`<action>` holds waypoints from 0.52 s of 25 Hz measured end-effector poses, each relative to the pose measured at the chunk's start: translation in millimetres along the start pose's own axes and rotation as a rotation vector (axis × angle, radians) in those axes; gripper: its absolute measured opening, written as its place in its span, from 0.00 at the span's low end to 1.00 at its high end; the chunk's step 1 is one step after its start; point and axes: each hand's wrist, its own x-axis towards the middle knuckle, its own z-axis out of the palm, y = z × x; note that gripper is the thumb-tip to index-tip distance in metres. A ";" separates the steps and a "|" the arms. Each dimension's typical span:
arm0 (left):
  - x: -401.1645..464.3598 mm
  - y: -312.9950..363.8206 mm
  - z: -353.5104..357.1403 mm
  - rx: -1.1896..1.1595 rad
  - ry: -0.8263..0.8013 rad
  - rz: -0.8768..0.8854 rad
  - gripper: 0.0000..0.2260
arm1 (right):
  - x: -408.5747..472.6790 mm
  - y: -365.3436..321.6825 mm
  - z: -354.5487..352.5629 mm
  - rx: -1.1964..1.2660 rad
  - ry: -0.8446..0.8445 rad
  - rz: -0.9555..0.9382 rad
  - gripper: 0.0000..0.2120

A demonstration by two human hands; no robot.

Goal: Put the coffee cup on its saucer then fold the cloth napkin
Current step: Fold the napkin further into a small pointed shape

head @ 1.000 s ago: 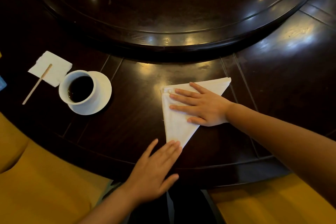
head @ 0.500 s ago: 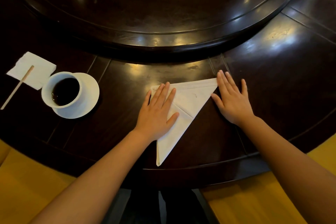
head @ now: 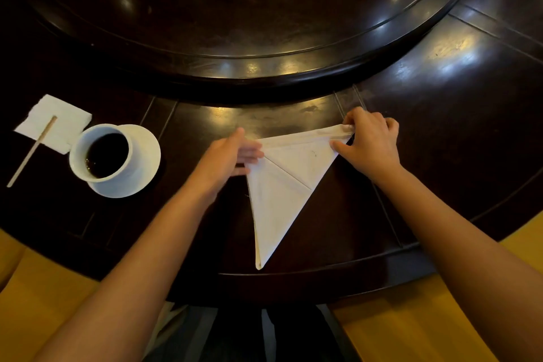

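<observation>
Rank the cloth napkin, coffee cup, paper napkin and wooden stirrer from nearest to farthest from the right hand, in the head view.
From the right hand:
1. Cloth napkin: pinched at its far right corner.
2. Coffee cup: left, on its saucer.
3. Paper napkin and wooden stirrer: far left, overlapping, too close to call.
</observation>
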 end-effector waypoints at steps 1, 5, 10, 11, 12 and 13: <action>1.9 6.5 -4.8 -0.004 -0.122 -0.129 0.23 | -0.3 -2.2 -1.4 0.031 -0.017 -0.004 0.14; 13.5 10.2 -12.8 -0.023 -0.267 -0.285 0.26 | -4.1 -13.7 -15.3 0.234 -0.040 -0.029 0.16; 21.8 9.4 -21.8 -0.107 -0.353 -0.349 0.28 | -18.7 -35.8 -41.4 0.317 0.053 -0.168 0.14; 22.7 10.6 -22.8 -0.106 -0.372 -0.360 0.28 | -23.5 -40.8 -47.2 0.344 0.077 -0.211 0.13; 23.5 11.9 -23.3 -0.103 -0.385 -0.370 0.28 | -29.3 -46.4 -52.6 0.371 0.103 -0.271 0.12; 24.3 13.3 -23.8 -0.094 -0.393 -0.377 0.28 | -36.0 -52.4 -56.7 0.388 0.121 -0.346 0.10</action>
